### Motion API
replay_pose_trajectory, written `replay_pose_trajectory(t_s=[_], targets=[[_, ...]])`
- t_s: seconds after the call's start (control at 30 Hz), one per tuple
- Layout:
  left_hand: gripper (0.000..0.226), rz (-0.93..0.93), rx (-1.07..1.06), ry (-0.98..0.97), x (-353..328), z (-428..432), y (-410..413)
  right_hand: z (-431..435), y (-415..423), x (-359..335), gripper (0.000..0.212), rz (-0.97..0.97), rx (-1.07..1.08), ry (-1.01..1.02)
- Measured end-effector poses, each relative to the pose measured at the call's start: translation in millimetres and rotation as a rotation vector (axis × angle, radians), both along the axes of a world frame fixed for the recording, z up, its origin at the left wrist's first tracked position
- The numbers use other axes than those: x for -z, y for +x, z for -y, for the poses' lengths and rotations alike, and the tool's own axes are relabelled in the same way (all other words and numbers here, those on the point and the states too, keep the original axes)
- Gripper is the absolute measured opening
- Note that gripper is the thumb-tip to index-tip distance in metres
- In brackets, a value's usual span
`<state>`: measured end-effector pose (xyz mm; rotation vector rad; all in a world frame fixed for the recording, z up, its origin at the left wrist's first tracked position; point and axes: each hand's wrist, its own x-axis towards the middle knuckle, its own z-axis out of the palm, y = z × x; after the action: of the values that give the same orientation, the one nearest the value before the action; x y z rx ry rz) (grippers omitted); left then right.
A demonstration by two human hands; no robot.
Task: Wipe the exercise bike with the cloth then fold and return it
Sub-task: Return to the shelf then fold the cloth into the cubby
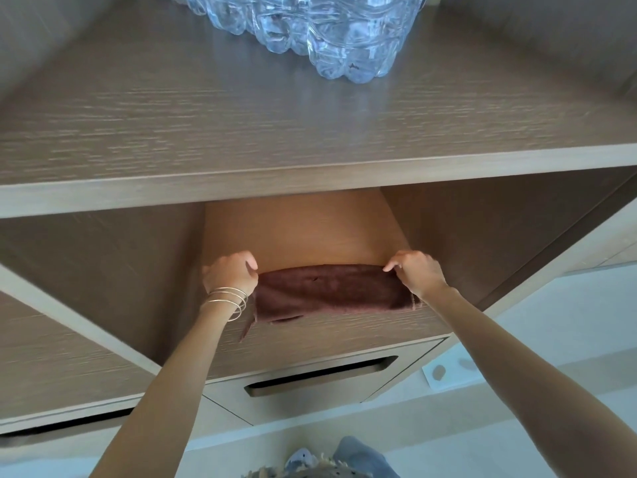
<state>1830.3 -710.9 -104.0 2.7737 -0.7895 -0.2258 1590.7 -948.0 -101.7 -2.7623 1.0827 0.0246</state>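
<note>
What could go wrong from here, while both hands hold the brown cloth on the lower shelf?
1. A loose strip trails from the cloth beside the left hand toward the front of the lower shelf; it may spoil the fold.
2. The cloth's front edge looks uneven, so the fold may open when the right hand lets go.

Wooden shelf unit [310, 167], shrink-wrapped water bottles [327, 32]

Legible texts, labels, brands, numbers, signs: none recorded. No lettering can be read on the shelf [310, 132], the bottles [327, 36] or the cloth [331, 288].
</note>
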Motion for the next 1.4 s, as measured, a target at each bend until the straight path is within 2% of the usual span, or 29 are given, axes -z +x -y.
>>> replay_pose_trajectory(t_s=[0.07,0.17,0.23,0.3,0.37,0.5,0.63,0.73,0.8,0.83,0.9,1.0,1.07,1.17,1.27,1.4], targets=[[0.025,-0.042,-0.008,0.049,3.2,-1.6,-4.8,-0.6,2.5,-2.7,0.037,-0.038,-0.018,-0.006],[0.024,0.037,0.158,0.027,2.1,3.4,-7.1,-11.1,8.2,-13.4,0.034,-0.11,-0.033,-0.004],[0.02,0.05,0.341,-0.003,1.8,6.1,-4.6,-32.2,13.9,-19.7,0.028,-0.039,-0.089,-0.027],[0.026,-0.032,0.468,0.06,0.5,8.1,-4.8,-63.4,20.7,-19.5,0.025,0.093,-0.22,-0.008],[0.03,-0.071,0.489,0.091,0.4,7.9,-6.6,-88.8,25.2,-11.9,0.025,0.118,-0.344,0.008],[0.031,-0.027,0.473,0.203,-7.9,-4.9,-16.8,-88.3,17.1,1.1,0.02,0.045,-0.373,0.08],[0.04,-0.219,0.549,0.286,-9.3,-23.8,-54.3,-65.7,-1.7,-1.2,0.012,0.07,-0.488,0.121],[0.039,-0.396,0.636,0.169,-6.7,-30.2,-84.0,-53.7,-9.5,-5.0,0.013,0.156,-0.438,-0.015],[0.027,-0.442,0.703,0.087,-8.6,-30.1,-93.6,-52.9,-13.1,-6.8,0.02,0.205,-0.351,-0.11],[0.021,-0.395,0.738,0.039,-9.6,-30.2,-94.7,-55.3,-15.9,-6.4,0.023,0.262,-0.306,-0.137],[0.016,-0.176,0.814,-0.097,-7.7,-31.0,-94.1,-69.6,-28.6,-2.5,0.022,0.421,-0.198,-0.076],[0.033,0.001,0.971,-0.262,1.2,-34.8,-98.4,-109.5,-56.6,11.6,0.015,0.529,-0.193,0.061],[0.045,0.066,1.108,-0.249,12.1,-37.1,-104.8,-135.5,-70.8,23.1,0.015,0.501,-0.259,0.058],[0.058,0.196,1.176,-0.164,25.8,-36.6,-111.7,-157.5,-75.2,33.7,0.033,0.401,-0.262,-0.025],[0.047,0.291,1.148,-0.221,32.4,-34.2,-114.9,-167.2,-69.3,34.0,0.058,0.308,-0.213,-0.097],[0.018,0.276,1.097,-0.383,29.5,-31.6,-117.0,-177.9,-63.0,38.4,0.084,0.211,-0.15,-0.142]])
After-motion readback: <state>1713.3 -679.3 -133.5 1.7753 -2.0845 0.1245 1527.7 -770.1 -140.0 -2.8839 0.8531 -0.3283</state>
